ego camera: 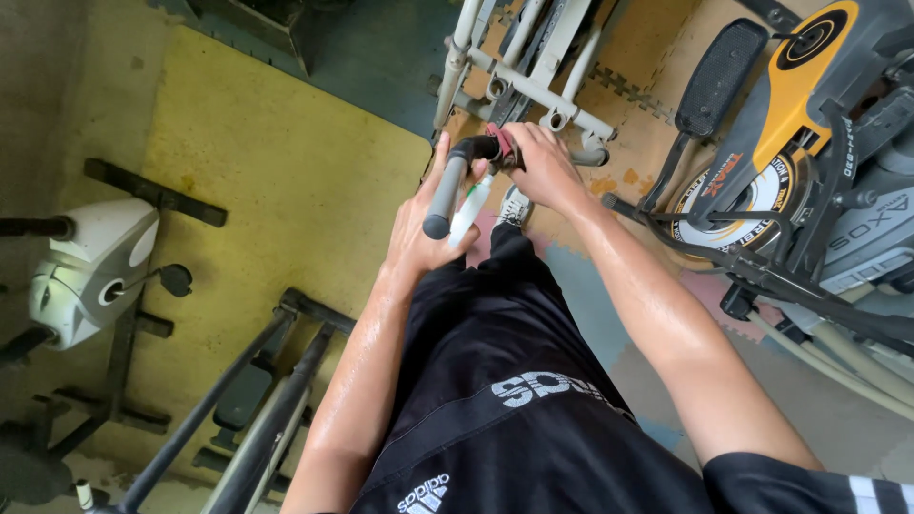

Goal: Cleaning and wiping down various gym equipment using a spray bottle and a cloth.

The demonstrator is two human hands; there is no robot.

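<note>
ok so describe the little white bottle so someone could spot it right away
Start at the yellow floor mat, then go right to the grey foam handlebar grip. The white bottle sits beside it in the left hand, the only small pale thing with a green tip.

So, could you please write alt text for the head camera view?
Seen from above, the left hand holds a grey foam handlebar grip and a small white bottle, while the right hand presses a red cloth against the bar, among gym machines.

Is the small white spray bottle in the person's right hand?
No: the small white spray bottle sits in the left hand, while the right hand presses a pink cloth onto the grey foam handlebar.
</note>
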